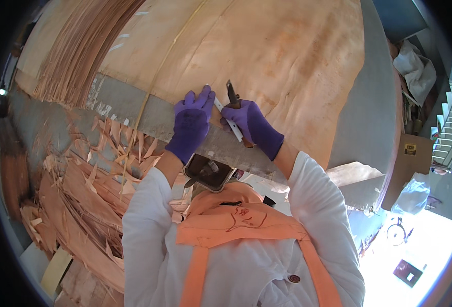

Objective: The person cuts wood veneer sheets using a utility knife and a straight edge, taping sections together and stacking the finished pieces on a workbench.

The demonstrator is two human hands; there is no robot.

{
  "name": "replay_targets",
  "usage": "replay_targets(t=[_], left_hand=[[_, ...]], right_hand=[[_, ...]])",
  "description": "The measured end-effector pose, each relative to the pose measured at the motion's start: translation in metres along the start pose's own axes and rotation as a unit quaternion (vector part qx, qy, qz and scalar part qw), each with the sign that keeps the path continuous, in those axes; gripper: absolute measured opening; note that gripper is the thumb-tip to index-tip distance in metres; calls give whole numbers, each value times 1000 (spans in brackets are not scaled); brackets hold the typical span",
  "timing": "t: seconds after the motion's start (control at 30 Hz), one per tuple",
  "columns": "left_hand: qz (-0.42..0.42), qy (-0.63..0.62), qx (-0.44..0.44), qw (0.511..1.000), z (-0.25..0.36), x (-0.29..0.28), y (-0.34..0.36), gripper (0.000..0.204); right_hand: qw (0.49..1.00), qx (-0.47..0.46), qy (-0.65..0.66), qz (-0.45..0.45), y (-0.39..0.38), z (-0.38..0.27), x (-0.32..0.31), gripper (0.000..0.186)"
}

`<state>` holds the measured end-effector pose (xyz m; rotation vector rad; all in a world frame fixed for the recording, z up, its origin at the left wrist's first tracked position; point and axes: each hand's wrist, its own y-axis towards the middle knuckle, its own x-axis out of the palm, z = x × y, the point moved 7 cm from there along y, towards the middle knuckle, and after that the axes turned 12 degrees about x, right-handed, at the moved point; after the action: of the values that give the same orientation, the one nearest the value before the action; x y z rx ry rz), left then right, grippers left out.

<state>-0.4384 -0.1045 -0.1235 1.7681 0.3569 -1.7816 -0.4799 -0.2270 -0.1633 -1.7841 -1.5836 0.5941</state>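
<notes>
My left hand (191,122), in a purple glove, lies on the near edge of a large tan wood veneer sheet (287,61) with its fingers stretched out. Just right of it, my right hand (250,123), also gloved in purple, is closed around a dark knife-like tool (231,92) whose upper end sticks out past the fingers. A narrow white strip (235,131) slants between the two hands and passes by the right fingers. Whether the right hand also grips that strip, I cannot tell. The tool's lower end is mostly hidden by the hand.
A thick stack of veneer strips (82,51) lies at the far left. Torn veneer scraps (77,199) heap up below it. A long thin yellowish strip (157,77) crosses the table. Close to my waist sits a dark shallow tray (221,179). A cardboard box (407,166) stands right.
</notes>
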Motion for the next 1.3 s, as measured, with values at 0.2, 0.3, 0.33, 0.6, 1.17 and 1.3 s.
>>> replay_targets(t=[0.2, 0.3, 0.33, 0.6, 1.17, 1.3], left_hand=[[-14, 20, 16, 1000, 0, 1, -1, 59], [-20, 16, 20, 999, 4, 4, 0, 59], [-22, 16, 17, 999, 1, 6, -1, 59], [62, -69, 36, 995, 30, -22, 27, 48], [121, -192, 81, 971, 122, 20, 86, 40], [107, -199, 89, 970, 122, 29, 86, 37]], right_hand=[[957, -47, -270, 93, -13, -38, -10, 20], [903, -161, -381, 112, 1, -44, -30, 21], [926, -129, -343, 91, 3, -45, -44, 21], [984, -23, -93, 151, -76, -53, -170, 15], [990, -23, 82, 112, -35, -9, -173, 13], [996, -13, 56, 75, -32, -7, -160, 13]])
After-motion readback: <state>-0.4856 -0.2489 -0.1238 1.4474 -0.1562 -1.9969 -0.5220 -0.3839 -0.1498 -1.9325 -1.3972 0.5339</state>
